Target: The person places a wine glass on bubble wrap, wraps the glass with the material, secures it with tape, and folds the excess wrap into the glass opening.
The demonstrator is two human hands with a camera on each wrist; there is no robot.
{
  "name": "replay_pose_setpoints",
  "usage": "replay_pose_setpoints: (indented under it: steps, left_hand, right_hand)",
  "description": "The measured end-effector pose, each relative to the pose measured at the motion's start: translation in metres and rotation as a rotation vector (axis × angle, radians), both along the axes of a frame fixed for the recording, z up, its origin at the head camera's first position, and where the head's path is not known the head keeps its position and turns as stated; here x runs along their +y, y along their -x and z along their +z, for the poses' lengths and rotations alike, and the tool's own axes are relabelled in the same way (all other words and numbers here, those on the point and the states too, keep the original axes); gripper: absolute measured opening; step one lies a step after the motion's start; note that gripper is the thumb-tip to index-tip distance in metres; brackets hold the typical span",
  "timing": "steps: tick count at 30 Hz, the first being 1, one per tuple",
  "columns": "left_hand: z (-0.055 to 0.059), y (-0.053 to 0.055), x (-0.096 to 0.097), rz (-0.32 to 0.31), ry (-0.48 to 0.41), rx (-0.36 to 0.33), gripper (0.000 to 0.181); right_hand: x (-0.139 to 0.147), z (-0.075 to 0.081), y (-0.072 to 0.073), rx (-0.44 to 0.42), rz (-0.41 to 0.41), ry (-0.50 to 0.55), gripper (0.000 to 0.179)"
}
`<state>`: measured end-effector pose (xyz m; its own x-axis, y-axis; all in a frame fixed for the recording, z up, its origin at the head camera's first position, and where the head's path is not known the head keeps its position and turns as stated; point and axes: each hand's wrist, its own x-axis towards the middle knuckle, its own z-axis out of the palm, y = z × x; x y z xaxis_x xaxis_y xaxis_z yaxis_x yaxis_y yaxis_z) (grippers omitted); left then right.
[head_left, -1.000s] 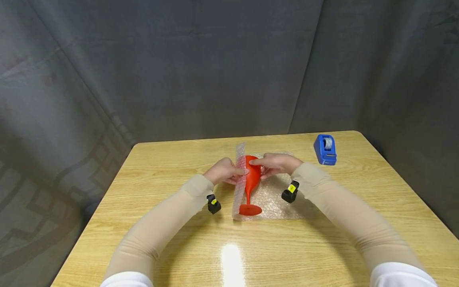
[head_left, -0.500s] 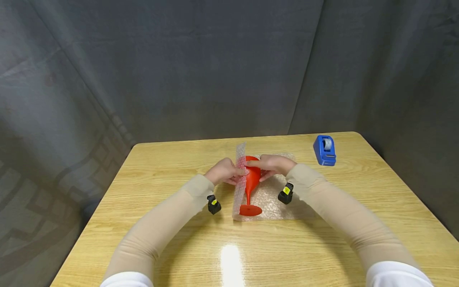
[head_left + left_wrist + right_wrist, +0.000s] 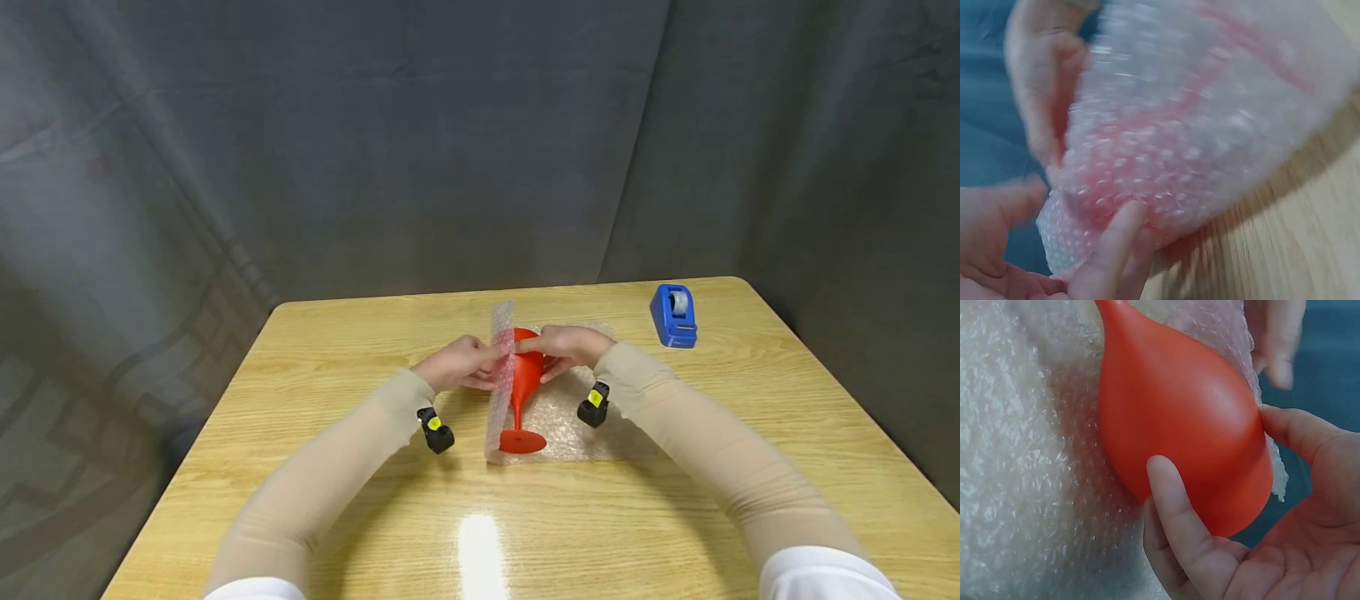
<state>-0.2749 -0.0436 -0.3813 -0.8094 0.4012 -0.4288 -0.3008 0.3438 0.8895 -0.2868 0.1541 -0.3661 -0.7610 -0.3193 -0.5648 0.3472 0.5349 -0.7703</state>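
Note:
A red plastic wine glass [image 3: 528,383] lies on bubble wrap [image 3: 577,429], its foot toward me. The left edge of the wrap is folded up over the glass's left side. My right hand [image 3: 567,343] grips the bowl, thumb at the wrap's folded edge and fingers along the right side, as the right wrist view shows with the bowl [image 3: 1185,419]. At the left, my left hand [image 3: 463,363] touches the outside of the fold. In the left wrist view its fingers [image 3: 1113,250] rest on the wrap, while the thumb [image 3: 1019,203] is lifted off it.
A blue tape dispenser [image 3: 674,317] with a roll of tape stands at the back right of the wooden table [image 3: 360,333]. Behind the table hangs a dark grey curtain [image 3: 450,150]. The wrap spreads flat to the right of the glass.
My right hand has shifted left, its thumb now at the fold's edge. The left thumb has come off the fold and the left hand has drawn back slightly left. The glass stays put.

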Motion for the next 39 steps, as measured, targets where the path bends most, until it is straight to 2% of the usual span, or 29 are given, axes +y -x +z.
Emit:
replay_pose_setpoints:
  steps: [2, 4, 6, 10, 15, 21, 27, 33, 39]
  left_hand:
    - [-0.002, 0.001, -0.003, 0.025, -0.067, -0.048, 0.019]
    - [-0.004, 0.001, -0.003, 0.056, -0.098, -0.087, 0.014]
    - [-0.007, 0.000, -0.002, 0.084, -0.098, -0.106, 0.008]
    - [-0.013, -0.003, 0.001, 0.128, -0.065, -0.115, 0.016]
    - [-0.015, -0.006, 0.003, 0.145, -0.030, -0.100, 0.027]
    - [-0.012, -0.008, 0.005, 0.144, -0.053, -0.167, 0.022]
    - [-0.011, -0.006, -0.002, 0.099, -0.015, -0.126, 0.018]
    - [-0.004, -0.004, -0.008, 0.049, 0.036, -0.049, 0.018]
    - [0.001, -0.007, -0.007, 0.032, 0.071, -0.013, 0.024]
  right_hand:
    - [0.000, -0.001, 0.000, -0.007, -0.010, 0.009, 0.047]
    - [0.000, -0.001, 0.000, -0.006, -0.012, 0.018, 0.048]
    - [0.001, -0.002, 0.000, -0.010, -0.012, 0.025, 0.048]
    - [0.001, -0.003, 0.000, -0.019, -0.003, 0.033, 0.047]
    - [0.003, -0.004, 0.001, -0.032, -0.008, 0.042, 0.046]
    - [0.003, -0.008, 0.002, -0.044, -0.038, 0.052, 0.049]
    - [0.001, -0.008, -0.001, -0.063, -0.062, 0.074, 0.050]
    - [-0.002, -0.011, -0.001, -0.099, -0.091, 0.145, 0.039]
    - [0.001, -0.021, 0.001, -0.126, -0.089, 0.220, 0.027]
